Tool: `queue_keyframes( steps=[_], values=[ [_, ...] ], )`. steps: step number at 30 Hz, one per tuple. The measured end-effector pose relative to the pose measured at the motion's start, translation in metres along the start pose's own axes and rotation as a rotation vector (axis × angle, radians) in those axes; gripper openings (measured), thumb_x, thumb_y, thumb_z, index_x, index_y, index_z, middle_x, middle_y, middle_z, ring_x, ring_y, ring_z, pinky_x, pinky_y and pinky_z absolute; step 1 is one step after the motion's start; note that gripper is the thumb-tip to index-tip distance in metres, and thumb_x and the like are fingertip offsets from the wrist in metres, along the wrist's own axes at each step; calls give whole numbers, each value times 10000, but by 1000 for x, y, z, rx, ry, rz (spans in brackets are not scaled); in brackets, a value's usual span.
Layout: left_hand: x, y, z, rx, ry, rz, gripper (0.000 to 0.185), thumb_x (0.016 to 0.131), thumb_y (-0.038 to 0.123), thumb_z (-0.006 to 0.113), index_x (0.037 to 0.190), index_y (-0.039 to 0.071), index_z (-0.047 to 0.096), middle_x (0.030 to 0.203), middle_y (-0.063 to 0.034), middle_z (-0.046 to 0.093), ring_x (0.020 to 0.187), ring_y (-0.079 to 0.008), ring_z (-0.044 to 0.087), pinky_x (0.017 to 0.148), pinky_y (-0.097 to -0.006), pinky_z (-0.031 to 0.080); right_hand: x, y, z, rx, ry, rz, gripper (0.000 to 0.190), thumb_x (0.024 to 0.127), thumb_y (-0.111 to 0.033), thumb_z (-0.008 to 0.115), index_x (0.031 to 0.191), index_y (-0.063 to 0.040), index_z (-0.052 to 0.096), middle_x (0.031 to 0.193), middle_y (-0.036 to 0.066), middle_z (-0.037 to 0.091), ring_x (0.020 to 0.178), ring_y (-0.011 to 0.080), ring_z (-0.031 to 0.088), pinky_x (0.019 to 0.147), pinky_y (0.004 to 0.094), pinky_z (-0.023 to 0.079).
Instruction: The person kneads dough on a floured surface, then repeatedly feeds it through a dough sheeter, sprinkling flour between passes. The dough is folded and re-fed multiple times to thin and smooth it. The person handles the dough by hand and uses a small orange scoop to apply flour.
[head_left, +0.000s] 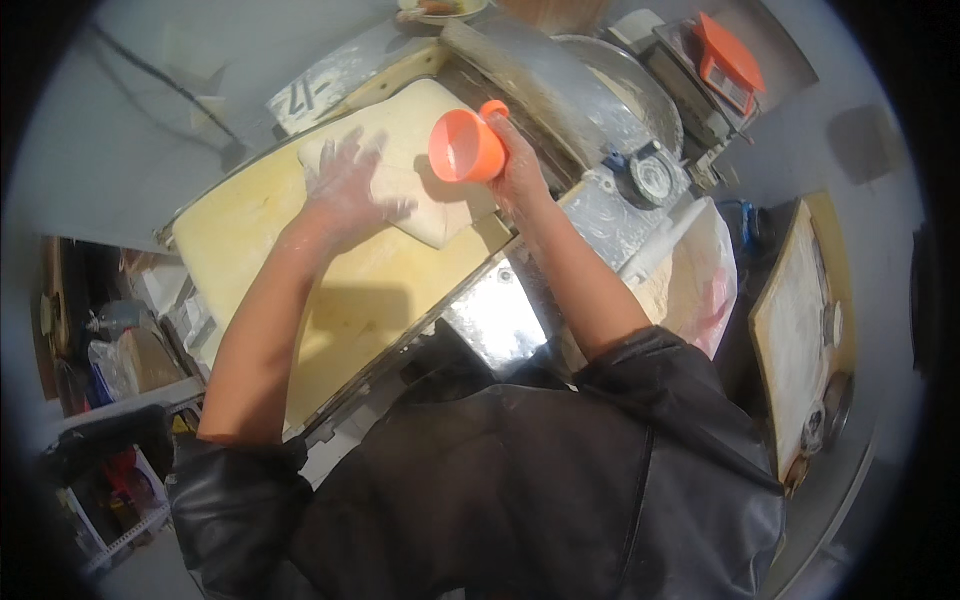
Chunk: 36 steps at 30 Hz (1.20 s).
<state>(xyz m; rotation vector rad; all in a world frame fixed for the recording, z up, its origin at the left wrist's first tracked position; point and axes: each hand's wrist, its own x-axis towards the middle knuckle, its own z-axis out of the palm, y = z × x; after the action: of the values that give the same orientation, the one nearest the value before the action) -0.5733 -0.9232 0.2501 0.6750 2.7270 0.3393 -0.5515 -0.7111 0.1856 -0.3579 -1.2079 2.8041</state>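
Note:
A folded slab of pale dough (424, 191) lies on the yellow belt (255, 210) of what looks like a dough-sheeting machine. Over the dough's left part my left hand (349, 180) is spread, fingers apart and dusted with flour; whether it presses on the dough I cannot tell. My right hand (517, 165) grips an orange plastic measuring cup (469, 146) above the dough's right side. The cup is tilted with its mouth towards the left, and a little white flour shows inside.
Right of the belt stand the machine's metal housing (540, 82) and a dial (651, 178). Beyond it is a large metal bowl (630, 75); an orange scale (727, 64) sits farther right. An open bag of flour (686, 277) is by my right elbow. Shelves (135, 397) hold goods at left.

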Motion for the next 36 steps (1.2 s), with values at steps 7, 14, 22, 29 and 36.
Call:
queue_keyframes(
  steps=[7,14,22,29,36],
  values=[
    [-75,-59,-5,4,243,160,390,641,173,760,931,10,555,931,-190,551,916,-392,515,796,-447,436,24,49,21,-261,-8,11,531,819,-220,697,1141,10,344,1078,201,499,917,261,588,719,395,541],
    [-175,-118,-2,-193,559,-144,703,616,179,818,1217,20,491,1226,-187,483,1158,-328,477,1001,-408,391,23,42,29,40,-5,-4,329,911,-273,555,1040,30,553,998,141,603,954,253,603,856,456,499],
    [-210,-184,30,-952,262,-434,845,651,210,823,1350,-5,400,1312,-142,490,1177,-280,499,1000,-376,411,-20,113,138,582,-361,329,298,928,-262,546,1145,-61,511,1114,105,582,1059,240,571,957,417,462],
    [-228,-205,92,-1694,974,-134,540,862,243,666,1222,-114,478,1188,-162,575,1070,-255,574,941,-338,463,-1,115,123,519,-493,325,372,894,-301,584,1118,-5,564,1124,156,608,1066,285,580,978,446,453],
    [-287,-275,80,-2390,929,160,601,921,202,558,1405,-17,279,1444,-202,323,1321,-351,318,1111,-531,229,8,96,100,396,-302,71,319,900,-309,572,1108,-68,559,1128,112,601,1090,283,559,988,462,441]
  ],
)
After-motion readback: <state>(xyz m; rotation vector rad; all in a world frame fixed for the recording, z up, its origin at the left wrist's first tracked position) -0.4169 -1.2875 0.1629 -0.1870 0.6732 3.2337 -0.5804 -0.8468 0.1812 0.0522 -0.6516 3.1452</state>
